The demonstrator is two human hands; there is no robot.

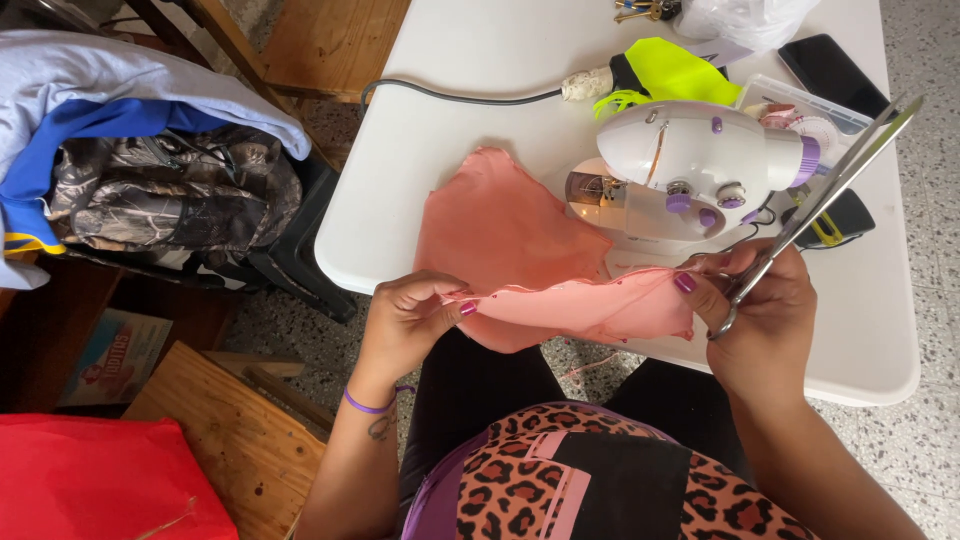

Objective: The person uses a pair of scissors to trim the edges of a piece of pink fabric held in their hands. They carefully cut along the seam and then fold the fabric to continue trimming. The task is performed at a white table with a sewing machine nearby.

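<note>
I hold a piece of pink cloth [520,240] stretched between both hands over the near edge of a white table [470,90]. My left hand [410,320] pinches the cloth's left end between thumb and fingers. My right hand [760,320] pinches the right end and also grips a pair of metal scissors [830,190], whose blades point up and to the right. A small white and purple sewing machine [690,165] stands on the table just behind the cloth.
A neon yellow cloth [670,72], a black phone [832,72], keys [645,10] and a plastic bag [745,18] lie at the table's far side. A grey cable [450,95] runs across it. Left of the table are a camouflage bag [160,195], wooden furniture [230,430] and red fabric [95,480].
</note>
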